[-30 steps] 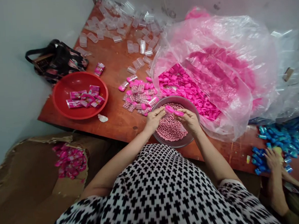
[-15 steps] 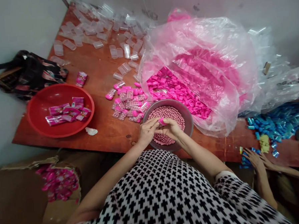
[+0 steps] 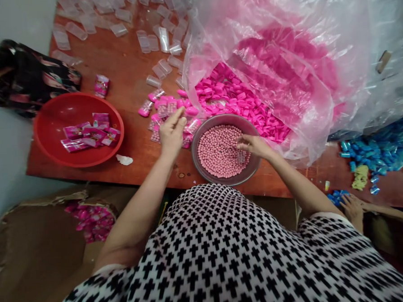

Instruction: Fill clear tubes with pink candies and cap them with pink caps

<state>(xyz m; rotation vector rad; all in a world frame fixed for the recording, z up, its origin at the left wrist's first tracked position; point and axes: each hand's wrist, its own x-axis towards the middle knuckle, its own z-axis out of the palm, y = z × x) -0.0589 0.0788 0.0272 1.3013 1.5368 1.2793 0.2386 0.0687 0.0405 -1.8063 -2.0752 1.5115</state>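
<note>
My left hand [image 3: 172,133] is raised over a pile of small clear containers filled with pink beads and capped in pink [image 3: 167,107]. Its fingers stretch out toward the far side, and nothing shows in them. At the right side of a grey bowl [image 3: 197,169], my right hand [image 3: 254,145] reaches in over the pink beads [image 3: 218,152], fingers apart and slightly bent. Just below its fingertips, a clear container [image 3: 241,156] lies among the beads. Loose pink caps [image 3: 242,94] spill from a big clear plastic bag [image 3: 298,69] behind the bowl.
A red basin [image 3: 49,154] with pink packets [image 3: 92,135] stands left, near a floral bag [image 3: 45,78]. Empty clear containers [image 3: 144,41] lie at the back. A box [image 3: 53,231] holds more pink packets. Another person's hand [image 3: 353,208] touches blue pieces [image 3: 337,197] at right.
My hands have parted from the pink-capped piece they held together over the bowl. The left moved left to the filled containers, the right to the bowl's right side. The view shifted too.
</note>
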